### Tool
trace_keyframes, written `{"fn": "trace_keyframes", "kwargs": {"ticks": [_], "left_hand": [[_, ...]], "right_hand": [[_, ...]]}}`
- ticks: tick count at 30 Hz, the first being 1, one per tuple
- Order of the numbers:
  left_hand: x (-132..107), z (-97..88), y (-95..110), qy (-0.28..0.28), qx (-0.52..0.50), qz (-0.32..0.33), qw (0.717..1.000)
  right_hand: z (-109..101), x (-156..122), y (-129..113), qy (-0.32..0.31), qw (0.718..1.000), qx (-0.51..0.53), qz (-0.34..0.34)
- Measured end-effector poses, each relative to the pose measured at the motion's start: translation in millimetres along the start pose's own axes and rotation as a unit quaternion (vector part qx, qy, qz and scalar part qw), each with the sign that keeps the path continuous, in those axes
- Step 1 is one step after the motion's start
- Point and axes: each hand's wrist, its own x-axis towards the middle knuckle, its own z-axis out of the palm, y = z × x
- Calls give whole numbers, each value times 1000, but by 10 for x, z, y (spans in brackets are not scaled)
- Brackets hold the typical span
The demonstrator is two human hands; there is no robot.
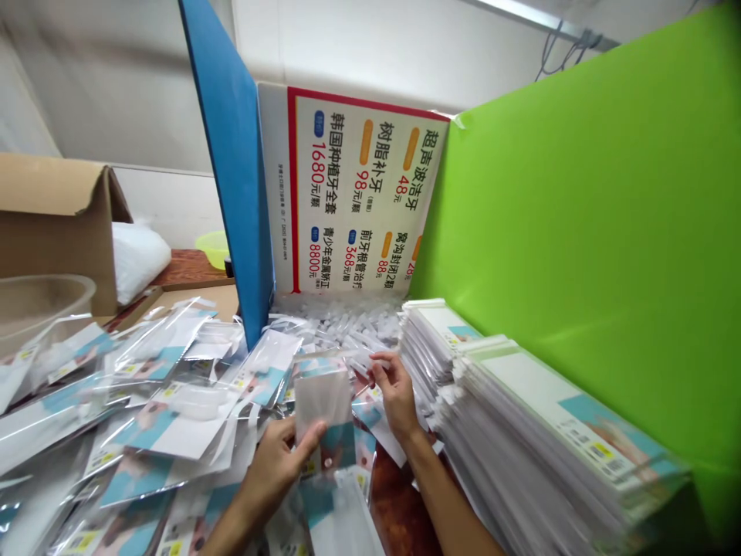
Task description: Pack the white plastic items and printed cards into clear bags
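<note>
My left hand (282,455) pinches a clear plastic packaging bag (322,401) between thumb and fingers. Inside the bag is a white and teal printed card, held upright in front of me. To its right, my right hand (394,394) is raised with thumb and fingers curled together at the near edge of a heap of small translucent plastic pieces (353,320). What sits between those fingertips is too small and blurred to make out. More printed bags (341,525) lie under and around both hands.
A tall stack of bagged cards (521,417) stands on the right, against a green board (579,193). Filled bags (191,409) pile up at left. A blue panel (231,170) and a printed board (359,193) enclose the heap. A cardboard box (52,216) and clear tub (46,301) stand far left.
</note>
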Motion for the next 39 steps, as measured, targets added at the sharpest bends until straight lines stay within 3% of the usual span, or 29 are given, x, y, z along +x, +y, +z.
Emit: {"fn": "trace_keyframes", "kwargs": {"ticks": [3, 8, 17, 23, 34, 39], "left_hand": [[-1, 22, 2, -58, -93, -38, 993], [28, 49, -48, -65, -158, -62, 983], [46, 37, -118, -28, -133, -64, 989], [55, 15, -101, -52, -99, -67, 991], [54, 22, -120, -55, -75, -73, 993], [60, 12, -102, -60, -82, -57, 993]], "right_hand": [[2, -26, -38, -64, 994, 82, 21], [-36, -41, -112, -141, 978, 147, 50], [-45, 13, -123, -108, 977, 172, 72], [-70, -6, -178, -102, 979, 162, 63], [-55, 26, -5, -52, 973, 210, 74], [-79, 27, -29, -65, 971, 211, 89]]}}
